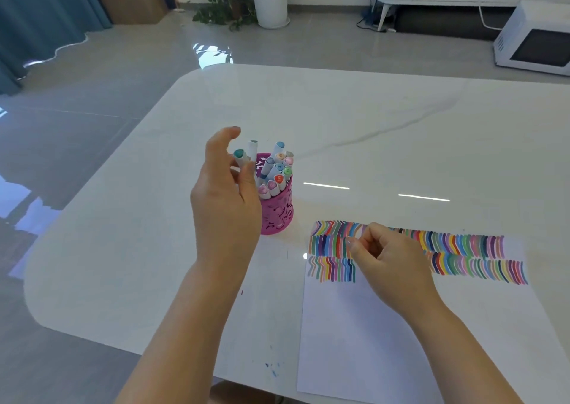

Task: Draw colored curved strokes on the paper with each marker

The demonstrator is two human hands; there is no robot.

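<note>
By cup (277, 215), L fingers (216, 154) round teal marker (240, 155).

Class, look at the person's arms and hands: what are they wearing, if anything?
The left forearm and right forearm are bare, with no sleeve in view. Neither the left hand nor the right hand shows a glove, ring, watch or bracelet.

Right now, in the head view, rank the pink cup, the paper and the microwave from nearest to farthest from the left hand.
1. Pink cup, right beside the left hand.
2. Paper, on the table to the hand's right.
3. Microwave, far right, beyond the table.
</note>
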